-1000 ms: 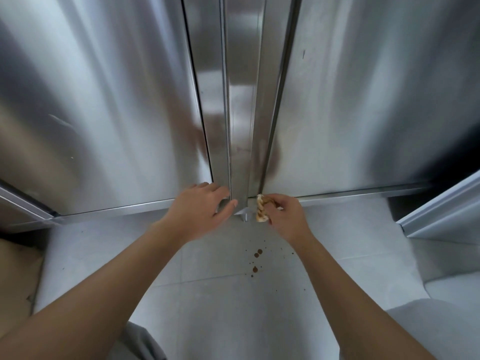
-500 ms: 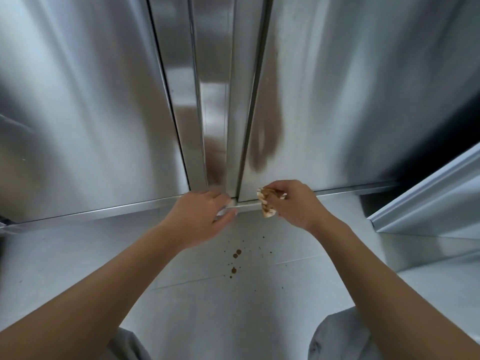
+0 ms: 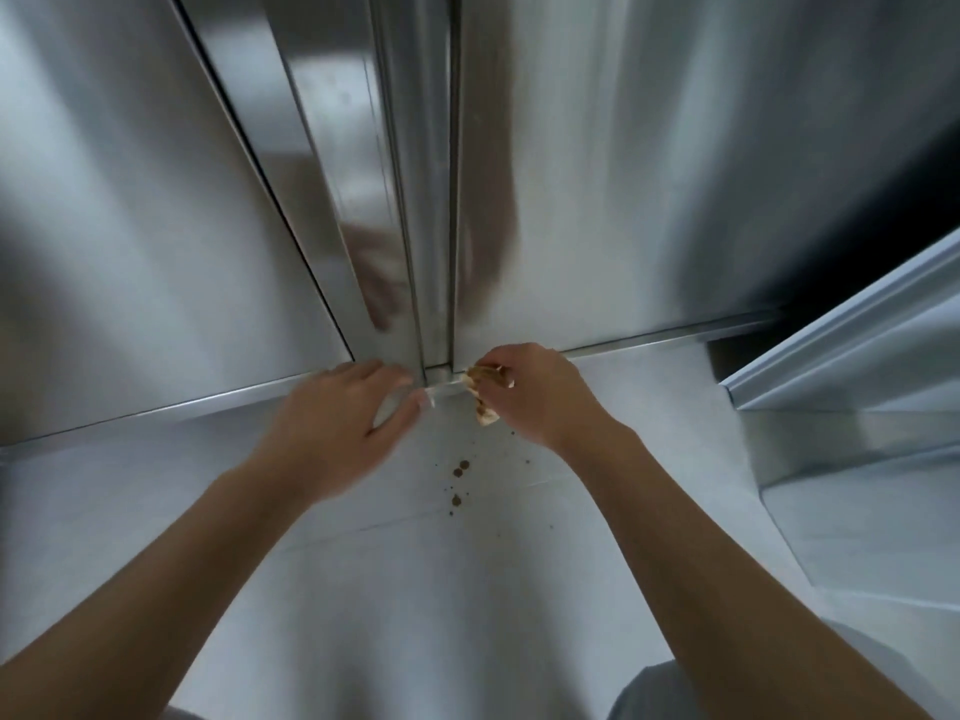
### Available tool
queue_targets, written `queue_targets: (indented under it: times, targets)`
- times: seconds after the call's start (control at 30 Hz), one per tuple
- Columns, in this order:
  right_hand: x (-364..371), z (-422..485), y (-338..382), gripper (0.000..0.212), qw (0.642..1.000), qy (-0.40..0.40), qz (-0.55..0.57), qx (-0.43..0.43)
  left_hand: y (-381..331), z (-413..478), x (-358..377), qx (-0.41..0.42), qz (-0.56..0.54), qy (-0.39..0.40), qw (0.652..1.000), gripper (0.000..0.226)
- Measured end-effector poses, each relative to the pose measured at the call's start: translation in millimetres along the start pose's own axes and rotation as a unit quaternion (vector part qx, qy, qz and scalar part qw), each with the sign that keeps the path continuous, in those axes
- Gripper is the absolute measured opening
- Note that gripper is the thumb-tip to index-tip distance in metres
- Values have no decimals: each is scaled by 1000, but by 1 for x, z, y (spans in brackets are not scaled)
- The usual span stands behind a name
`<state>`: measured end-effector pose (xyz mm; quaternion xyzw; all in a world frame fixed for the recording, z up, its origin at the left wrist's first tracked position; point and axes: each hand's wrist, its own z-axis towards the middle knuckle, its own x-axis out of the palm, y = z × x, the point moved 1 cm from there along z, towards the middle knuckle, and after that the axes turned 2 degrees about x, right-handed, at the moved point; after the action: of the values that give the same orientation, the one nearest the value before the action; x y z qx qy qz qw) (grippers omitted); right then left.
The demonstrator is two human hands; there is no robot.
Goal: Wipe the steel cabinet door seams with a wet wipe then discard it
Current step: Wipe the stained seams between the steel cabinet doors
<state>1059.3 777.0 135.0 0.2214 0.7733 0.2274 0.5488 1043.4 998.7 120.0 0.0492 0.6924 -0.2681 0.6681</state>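
Head view: you're on the wiping step, at the bottom end of the centre seam [image 3: 453,252] between the steel cabinet doors [image 3: 649,200]. Your right hand [image 3: 540,402] pinches the wet wipe [image 3: 484,394], bunched and soiled brown, just right of the seam's foot. Your left hand [image 3: 332,433] holds nothing, fingers fairly straight, resting on the doors' lower edge. Brown spots [image 3: 459,467] lie on the floor [image 3: 415,589] just below. Next you likely finish the seam, then need a bin; none is in view. The cabinet is shut, contents hidden.
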Motion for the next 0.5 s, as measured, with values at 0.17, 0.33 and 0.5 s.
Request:
queue_targets:
  times: [0.17,0.33,0.5]
  targets:
    - [-14,-55,21,17,988,-21,138,74,-29,-33,-45,-80,-23,39,996,66]
    - [-57,-116,37,15,975,-52,183,119,-78,-36,-112,-67,20,64,996,62]
    - [-132,-176,72,18,976,-64,146,149,-135,-37,-185,-17,57,70,996,53]
